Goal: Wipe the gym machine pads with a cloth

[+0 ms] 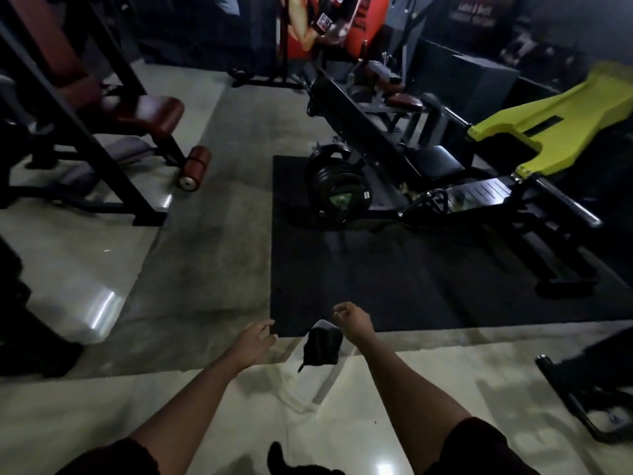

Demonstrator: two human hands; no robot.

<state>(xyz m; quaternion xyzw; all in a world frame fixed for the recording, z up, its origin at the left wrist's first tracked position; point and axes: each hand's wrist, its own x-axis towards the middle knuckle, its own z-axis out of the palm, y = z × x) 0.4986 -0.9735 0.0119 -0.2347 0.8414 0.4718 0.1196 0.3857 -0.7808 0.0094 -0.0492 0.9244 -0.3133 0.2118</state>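
I hold both bare forearms out over the floor. A dark cloth (pixel 321 348) with a pale top edge hangs just under the curled fingers of my right hand (pixel 353 320), which grips it. My left hand (pixel 255 341) is beside it on the left, fingers loosely curled and holding nothing. A dark red seat pad (pixel 147 114) and a red roller pad (pixel 194 166) belong to the machine at the far left. On the machine at the right sits a black seat pad (pixel 442 162). Both machines are well beyond my hands.
A black rubber mat (pixel 411 286) lies ahead under the right machine, with stacked weight plates (pixel 332 186) and a yellow-green footplate (pixel 548 125). A black metal frame (pixel 589 389) sits at the lower right. Glossy tiled floor (pixel 85 296) runs between the machines.
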